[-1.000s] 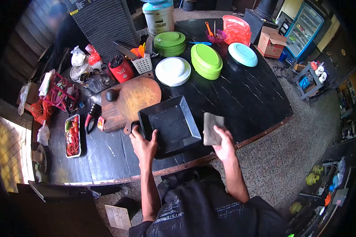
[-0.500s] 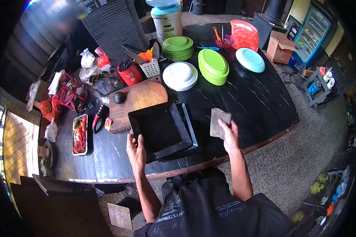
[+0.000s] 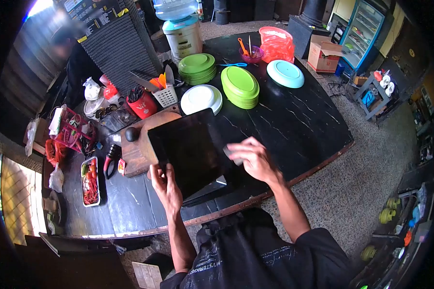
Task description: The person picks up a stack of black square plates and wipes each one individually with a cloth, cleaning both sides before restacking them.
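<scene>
My left hand grips the near left edge of a black square tray, thumb on the rim. The tray is tilted, with another dark tray beneath it on the black table. Near the right side of the upper tray, my right hand holds a grey cloth, mostly hidden by the fingers. Behind the tray lies a wooden board with a dark round object on it.
White plates, green oval plates and round green plates stand behind the trays. A food pack and a red-handled tool lie left. A person is at the far left, beside stacked dark trays.
My right hand has moved left with the cloth, up to the tray's right side. The upper tray is raised and tilted more in my left hand. The camera view has shifted.
</scene>
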Demonstrator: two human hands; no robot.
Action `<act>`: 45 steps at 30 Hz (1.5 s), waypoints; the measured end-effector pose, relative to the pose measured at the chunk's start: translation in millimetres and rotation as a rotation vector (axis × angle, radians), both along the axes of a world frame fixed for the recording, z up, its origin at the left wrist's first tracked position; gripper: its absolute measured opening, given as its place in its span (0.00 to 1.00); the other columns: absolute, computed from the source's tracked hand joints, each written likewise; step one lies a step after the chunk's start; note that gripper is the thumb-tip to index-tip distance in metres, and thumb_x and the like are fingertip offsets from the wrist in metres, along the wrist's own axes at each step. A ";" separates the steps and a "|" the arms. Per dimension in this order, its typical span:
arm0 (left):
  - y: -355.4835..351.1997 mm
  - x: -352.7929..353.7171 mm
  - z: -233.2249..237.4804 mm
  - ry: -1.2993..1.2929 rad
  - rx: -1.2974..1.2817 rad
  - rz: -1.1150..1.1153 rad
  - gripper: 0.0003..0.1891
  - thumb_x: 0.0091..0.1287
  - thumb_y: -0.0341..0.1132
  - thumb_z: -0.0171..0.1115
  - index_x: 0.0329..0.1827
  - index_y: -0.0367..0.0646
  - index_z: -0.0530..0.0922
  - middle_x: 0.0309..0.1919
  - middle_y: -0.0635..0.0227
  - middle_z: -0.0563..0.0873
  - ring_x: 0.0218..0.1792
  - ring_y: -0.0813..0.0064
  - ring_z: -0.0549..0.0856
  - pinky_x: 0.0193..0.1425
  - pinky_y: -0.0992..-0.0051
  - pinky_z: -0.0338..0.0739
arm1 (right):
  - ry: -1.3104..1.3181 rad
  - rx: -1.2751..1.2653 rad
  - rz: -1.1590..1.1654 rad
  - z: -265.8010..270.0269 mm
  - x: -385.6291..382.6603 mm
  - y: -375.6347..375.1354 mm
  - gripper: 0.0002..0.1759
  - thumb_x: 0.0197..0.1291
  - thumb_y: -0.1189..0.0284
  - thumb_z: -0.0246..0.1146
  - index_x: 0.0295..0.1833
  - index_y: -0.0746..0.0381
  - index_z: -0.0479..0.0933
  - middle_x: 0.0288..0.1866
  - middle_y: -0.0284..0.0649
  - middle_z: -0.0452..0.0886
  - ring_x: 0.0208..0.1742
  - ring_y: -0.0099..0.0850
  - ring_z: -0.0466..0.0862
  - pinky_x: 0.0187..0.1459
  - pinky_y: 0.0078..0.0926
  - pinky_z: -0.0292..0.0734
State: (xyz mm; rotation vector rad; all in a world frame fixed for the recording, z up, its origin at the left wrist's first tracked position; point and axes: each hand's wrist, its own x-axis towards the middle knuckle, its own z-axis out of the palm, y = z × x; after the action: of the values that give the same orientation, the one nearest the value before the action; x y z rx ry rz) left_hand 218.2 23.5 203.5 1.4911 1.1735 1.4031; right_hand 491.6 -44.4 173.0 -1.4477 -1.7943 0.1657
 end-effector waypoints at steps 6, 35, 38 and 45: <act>6.0 8.9 -2.7 -0.138 -0.112 0.003 0.06 0.79 0.33 0.59 0.51 0.45 0.71 0.34 0.78 0.72 0.31 0.88 0.65 0.32 0.82 0.59 | 0.251 -0.034 -0.097 -7.2 59.2 -45.5 0.21 0.44 0.87 0.53 0.39 0.64 0.87 0.44 0.42 0.92 0.46 0.37 0.90 0.50 0.34 0.82; -13.2 53.0 -40.0 -0.761 -0.429 -0.315 0.30 0.79 0.43 0.58 0.81 0.44 0.64 0.58 0.74 0.83 0.52 0.81 0.82 0.58 0.77 0.77 | 0.833 0.193 -0.295 28.0 1.0 34.1 0.24 0.70 0.81 0.57 0.71 0.68 0.74 0.66 0.48 0.83 0.64 0.32 0.83 0.66 0.29 0.75; -26.1 69.4 -45.7 -0.650 -0.451 -0.415 0.33 0.80 0.44 0.55 0.83 0.42 0.59 0.77 0.67 0.71 0.73 0.72 0.71 0.77 0.71 0.62 | 0.163 0.217 -0.438 24.1 -18.7 54.3 0.32 0.62 0.87 0.59 0.74 0.68 0.71 0.76 0.56 0.71 0.80 0.52 0.66 0.79 0.43 0.61; -21.5 74.6 -52.0 -0.707 -0.360 -0.446 0.29 0.75 0.39 0.60 0.77 0.39 0.68 0.69 0.67 0.78 0.68 0.74 0.75 0.75 0.72 0.65 | 0.164 0.118 -0.027 24.2 -88.2 45.4 0.39 0.58 0.88 0.60 0.78 0.68 0.65 0.79 0.56 0.66 0.81 0.55 0.63 0.80 0.46 0.59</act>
State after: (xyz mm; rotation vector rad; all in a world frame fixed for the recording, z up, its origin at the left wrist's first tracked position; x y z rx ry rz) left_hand 292.7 2.0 151.5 0.8180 0.5583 1.1751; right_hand 403.4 1.0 197.2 -1.3347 -1.6243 0.1578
